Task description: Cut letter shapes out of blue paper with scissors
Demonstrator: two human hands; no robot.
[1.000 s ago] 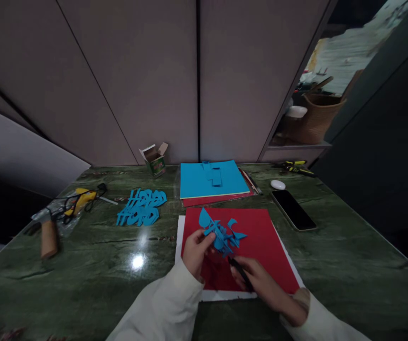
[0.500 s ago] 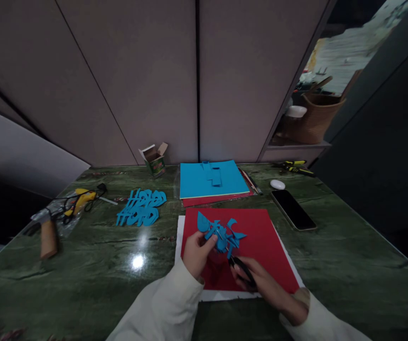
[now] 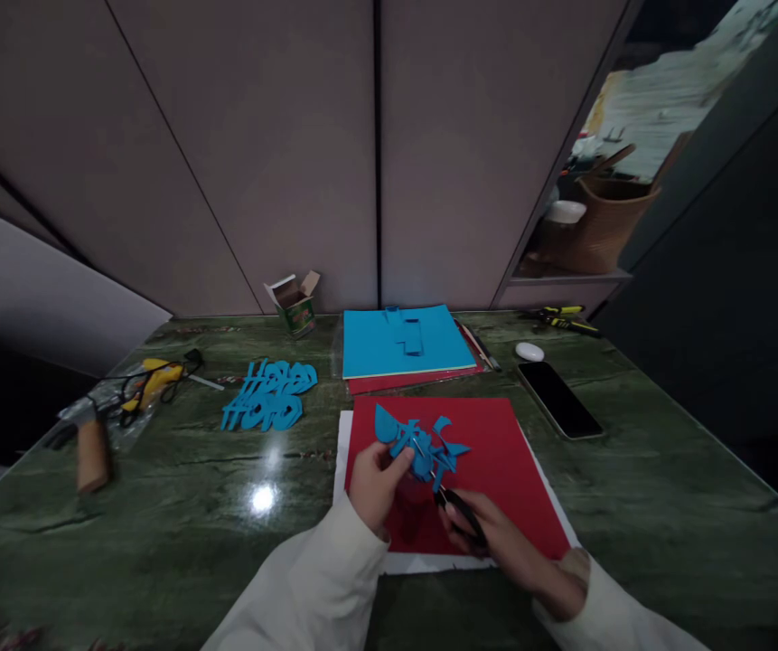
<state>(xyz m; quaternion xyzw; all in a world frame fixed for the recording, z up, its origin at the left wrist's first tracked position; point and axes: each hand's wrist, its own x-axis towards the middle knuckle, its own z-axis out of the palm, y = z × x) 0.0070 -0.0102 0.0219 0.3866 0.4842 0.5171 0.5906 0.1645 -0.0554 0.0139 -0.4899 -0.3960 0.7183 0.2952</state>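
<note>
Above a red sheet, which lies on a larger white sheet, my left hand pinches a blue paper cutout between thumb and fingers. My right hand is closed around the black handles of a pair of scissors. The scissors' blades reach up to the lower edge of the blue cutout; whether they are closed on it is too small to tell. Several blue paper scraps lie on the red sheet around and behind the cutout, partly overlapping it in view.
Blue cut-out letters lie to the left. Behind the red sheet is a stack of blue paper. A phone, a white case and yellow-black pliers lie right. A yellow glue gun and a small open box stand farther left.
Almost nothing differs. Both hands, the scissors and the blue cutout keep nearly the same place, with only a very slight shift.
</note>
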